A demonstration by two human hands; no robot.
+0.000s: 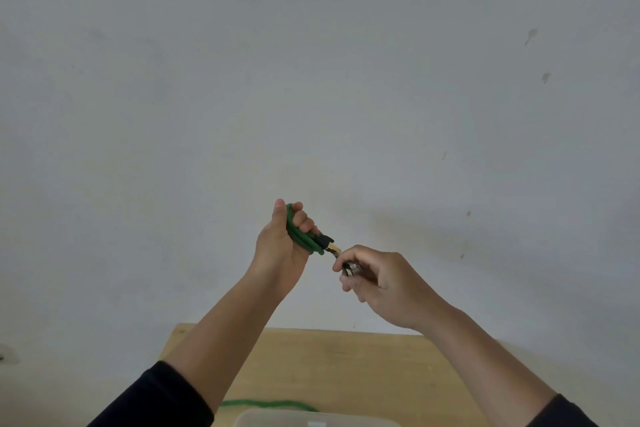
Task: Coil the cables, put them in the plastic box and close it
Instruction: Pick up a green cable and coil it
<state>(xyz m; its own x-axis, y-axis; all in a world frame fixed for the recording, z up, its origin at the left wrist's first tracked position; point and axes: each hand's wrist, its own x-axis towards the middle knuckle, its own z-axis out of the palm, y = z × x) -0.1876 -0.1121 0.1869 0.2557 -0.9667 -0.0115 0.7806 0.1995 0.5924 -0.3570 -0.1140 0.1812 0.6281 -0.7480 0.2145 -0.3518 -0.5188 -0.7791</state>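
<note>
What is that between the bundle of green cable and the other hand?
In the head view, a black plug with a metal tip bridges the green coil in the left hand and the right hand.

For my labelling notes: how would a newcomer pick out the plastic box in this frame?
Start at the wooden table along the bottom. At its near edge, between the two black sleeves, sits the plastic box, mostly cut off by the frame. It is translucent white, unlike the green cable lying just behind it.

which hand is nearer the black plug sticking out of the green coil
Left. The left hand grips the green coil, with the black plug poking out just past its fingers. The right hand sits a little lower right, pinching something small and dark.
</note>
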